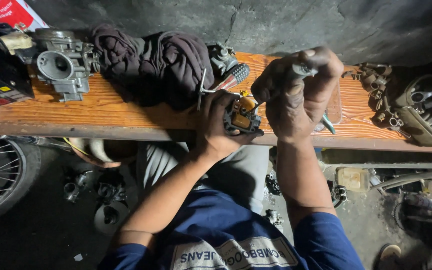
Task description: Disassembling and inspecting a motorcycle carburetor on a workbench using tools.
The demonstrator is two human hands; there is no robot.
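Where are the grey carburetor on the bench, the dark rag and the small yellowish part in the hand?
grey carburetor (61, 62), head view, on its round mouth.
dark rag (151, 62), head view, mid-folds.
yellowish part (243, 114), head view, on its body.

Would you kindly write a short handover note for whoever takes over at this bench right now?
Left hand: grip shut on a small yellowish carburettor part at the wooden bench edge.
Right hand: grip shut on a slim tool, tip hidden, above the part.
Nearby: second carburettor far left, dark cloth, red-handled screwdriver.
Done: part is off the bench and in hand.
Left: cannot tell; the contact point is hidden.
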